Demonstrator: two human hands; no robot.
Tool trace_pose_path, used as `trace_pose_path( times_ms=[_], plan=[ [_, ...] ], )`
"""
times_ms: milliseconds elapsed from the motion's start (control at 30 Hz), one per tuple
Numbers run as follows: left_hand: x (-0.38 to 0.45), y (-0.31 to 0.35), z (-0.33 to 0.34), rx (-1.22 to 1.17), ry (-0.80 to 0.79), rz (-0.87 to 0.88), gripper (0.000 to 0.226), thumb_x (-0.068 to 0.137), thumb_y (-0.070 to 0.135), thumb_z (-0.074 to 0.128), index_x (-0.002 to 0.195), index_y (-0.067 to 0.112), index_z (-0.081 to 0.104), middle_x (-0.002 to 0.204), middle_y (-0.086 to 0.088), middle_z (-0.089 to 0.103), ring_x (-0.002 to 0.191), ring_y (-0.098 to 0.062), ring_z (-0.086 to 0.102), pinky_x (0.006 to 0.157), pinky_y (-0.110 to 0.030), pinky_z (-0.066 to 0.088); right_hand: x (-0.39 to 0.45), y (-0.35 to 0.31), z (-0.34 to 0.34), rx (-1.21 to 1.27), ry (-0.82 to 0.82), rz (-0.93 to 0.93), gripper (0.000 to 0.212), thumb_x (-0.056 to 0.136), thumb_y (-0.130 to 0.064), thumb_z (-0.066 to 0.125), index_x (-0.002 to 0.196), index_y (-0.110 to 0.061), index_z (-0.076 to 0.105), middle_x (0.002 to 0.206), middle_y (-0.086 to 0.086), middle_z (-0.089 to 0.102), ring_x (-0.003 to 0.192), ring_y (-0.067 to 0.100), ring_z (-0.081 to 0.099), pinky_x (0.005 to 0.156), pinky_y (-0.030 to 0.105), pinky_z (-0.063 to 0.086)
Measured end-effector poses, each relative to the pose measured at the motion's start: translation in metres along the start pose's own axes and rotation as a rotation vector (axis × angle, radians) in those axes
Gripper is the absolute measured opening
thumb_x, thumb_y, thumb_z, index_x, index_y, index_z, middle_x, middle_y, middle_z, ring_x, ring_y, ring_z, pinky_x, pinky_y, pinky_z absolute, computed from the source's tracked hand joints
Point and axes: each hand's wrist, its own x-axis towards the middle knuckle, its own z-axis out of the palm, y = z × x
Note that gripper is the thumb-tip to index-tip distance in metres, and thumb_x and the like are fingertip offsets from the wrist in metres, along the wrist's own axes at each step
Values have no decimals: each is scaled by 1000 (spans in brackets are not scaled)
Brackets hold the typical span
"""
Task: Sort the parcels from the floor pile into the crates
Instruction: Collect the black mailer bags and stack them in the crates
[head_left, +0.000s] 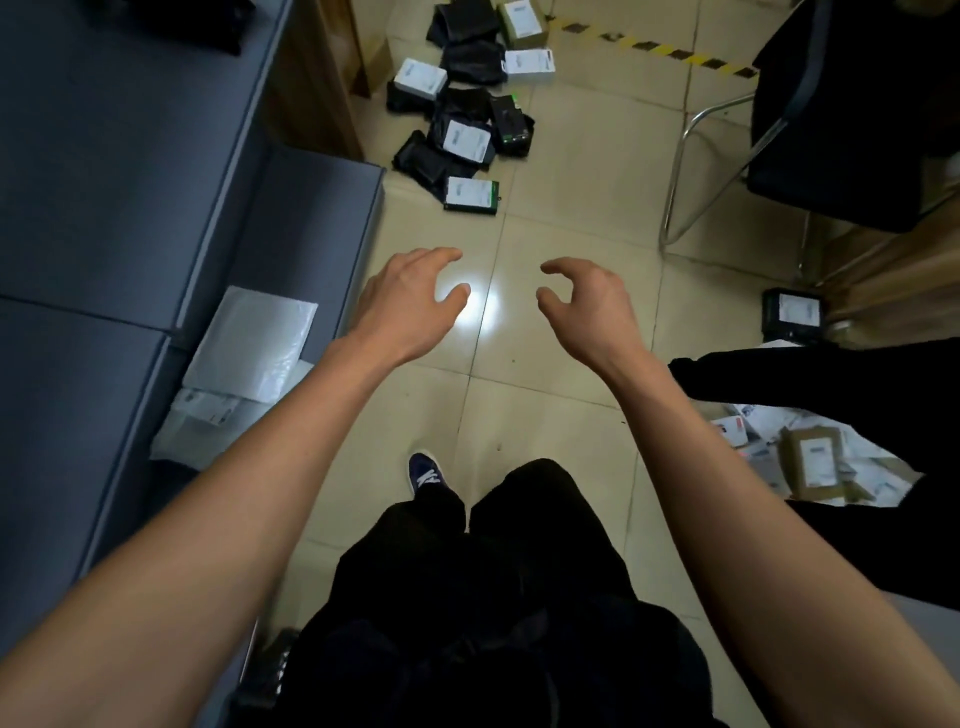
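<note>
Both hands (410, 301) (587, 306) empty | tiled floor (571, 234) | parcel pile (467, 109) ahead

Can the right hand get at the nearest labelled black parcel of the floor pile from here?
Probably yes: bare floor tiles lie between the open, empty right hand and that parcel, nothing between, though it looks beyond arm's length, so a step forward seems needed.

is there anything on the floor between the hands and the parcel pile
Nothing visible. Both the left hand and right hand are empty and open above bare tile, and the floor up to the nearest parcel at the pile's near edge is clear.
</note>
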Motion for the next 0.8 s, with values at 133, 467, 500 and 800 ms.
trace_pose_path(
  times_ms=[133,467,500,800],
  plan=[
    [59,18,5,21,-56,45,50,101,42,54,148,26,51,147,0,55,136,-25,47,110,-43,42,41,22,-11,23,23,50,37,94,-28,59,129,-19,65,140,0,60,132,25,51,109,46,41],
    [212,75,20,45,-124,-5,49,101,40,54,148,25,51,148,1,54,137,-24,46,113,-44,39,182,75,-57,18,-75,75,36,96,-28,58,132,-22,63,140,-2,59,131,26,50,105,43,40],
    [227,79,20,46,-118,-7,49,101,40,54,148,25,51,148,0,54,138,-24,46,113,-44,39,197,77,-64,5,-90,70,36,96,-28,58,132,-22,62,141,-2,59,132,26,49,105,42,39],
    [335,66,-6,-82,-21,-166,49,99,40,57,146,24,54,145,-3,58,135,-26,49,112,-44,42,340,51,-88,-116,-211,-44,38,97,-26,55,135,-23,60,144,-4,56,134,26,45,106,42,35]
  ],
)
